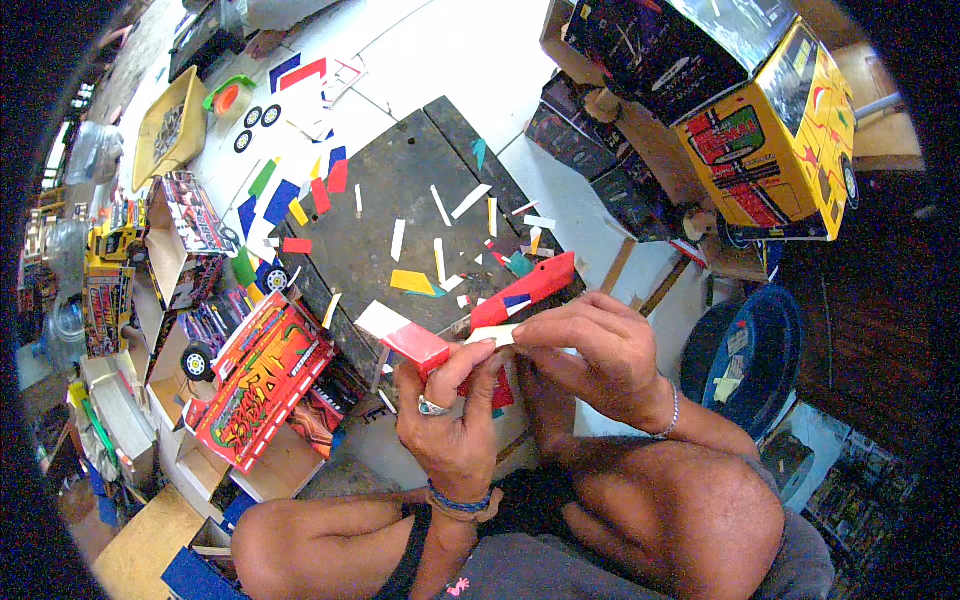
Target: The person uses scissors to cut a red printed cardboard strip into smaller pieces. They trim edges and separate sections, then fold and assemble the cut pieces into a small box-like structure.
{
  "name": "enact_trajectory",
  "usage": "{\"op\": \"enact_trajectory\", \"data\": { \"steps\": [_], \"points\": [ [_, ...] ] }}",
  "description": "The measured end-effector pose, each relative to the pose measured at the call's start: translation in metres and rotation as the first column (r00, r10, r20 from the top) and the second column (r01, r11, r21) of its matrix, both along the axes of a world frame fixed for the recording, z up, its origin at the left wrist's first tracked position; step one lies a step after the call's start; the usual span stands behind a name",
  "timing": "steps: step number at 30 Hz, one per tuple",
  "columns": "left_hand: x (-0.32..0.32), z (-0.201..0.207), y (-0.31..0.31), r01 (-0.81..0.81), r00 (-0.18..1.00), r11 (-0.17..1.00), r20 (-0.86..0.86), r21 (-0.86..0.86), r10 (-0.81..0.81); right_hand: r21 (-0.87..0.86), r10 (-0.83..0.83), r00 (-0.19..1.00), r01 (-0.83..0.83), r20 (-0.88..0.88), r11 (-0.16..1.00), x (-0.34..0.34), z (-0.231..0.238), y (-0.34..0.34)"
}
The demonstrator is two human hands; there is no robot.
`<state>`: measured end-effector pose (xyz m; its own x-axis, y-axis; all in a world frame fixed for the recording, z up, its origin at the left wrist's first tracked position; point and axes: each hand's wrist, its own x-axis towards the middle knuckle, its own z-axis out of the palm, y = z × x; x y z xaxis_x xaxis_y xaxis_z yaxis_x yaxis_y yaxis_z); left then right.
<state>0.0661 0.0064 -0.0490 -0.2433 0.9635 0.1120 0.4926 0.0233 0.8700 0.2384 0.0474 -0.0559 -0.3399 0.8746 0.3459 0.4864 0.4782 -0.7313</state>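
Note:
My left hand, with a ring and wrist bands, is closed around a red and white block-like piece. Its thumb and forefinger meet at a small pale strip. From the other side, the fingertips of my right hand pinch the end of that strip. Just beyond lies a long red piece with a blue patch, on the dark wooden board. Several white, yellow and teal scraps, such as a yellow one, are scattered over the board. My palms hide part of the red and white piece.
A red decorated toy truck box and other toy truck bodies stand at the left. A yellow toy truck is at the upper right, a dark blue basin below it. Loose black wheels and a yellow tray lie at the upper left.

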Motion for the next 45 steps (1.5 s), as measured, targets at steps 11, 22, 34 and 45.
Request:
{"op": "enact_trajectory", "data": {
  "steps": [11,22,34,45],
  "points": [
    [-0.013,0.0,0.007,0.099,0.993,0.992,-0.078,0.073,-0.093,-0.577,-0.053,0.964,-0.113,-0.262,0.809,0.004,0.01,-0.003],
    [-0.01,0.006,0.004,0.106,0.992,0.994,-0.062,-0.027,-0.108,-0.769,-0.122,0.926,-0.218,-0.358,0.601,0.009,0.011,-0.001],
    [-0.013,0.004,0.003,0.124,0.992,0.992,0.005,-0.012,-0.124,-0.784,-0.079,0.957,-0.18,-0.28,0.594,0.01,0.02,0.001],
    [-0.014,0.002,0.003,0.149,0.988,0.989,0.048,0.0,-0.149,-0.778,-0.076,0.953,-0.191,-0.293,0.598,0.011,0.019,0.001]
  ]
}}
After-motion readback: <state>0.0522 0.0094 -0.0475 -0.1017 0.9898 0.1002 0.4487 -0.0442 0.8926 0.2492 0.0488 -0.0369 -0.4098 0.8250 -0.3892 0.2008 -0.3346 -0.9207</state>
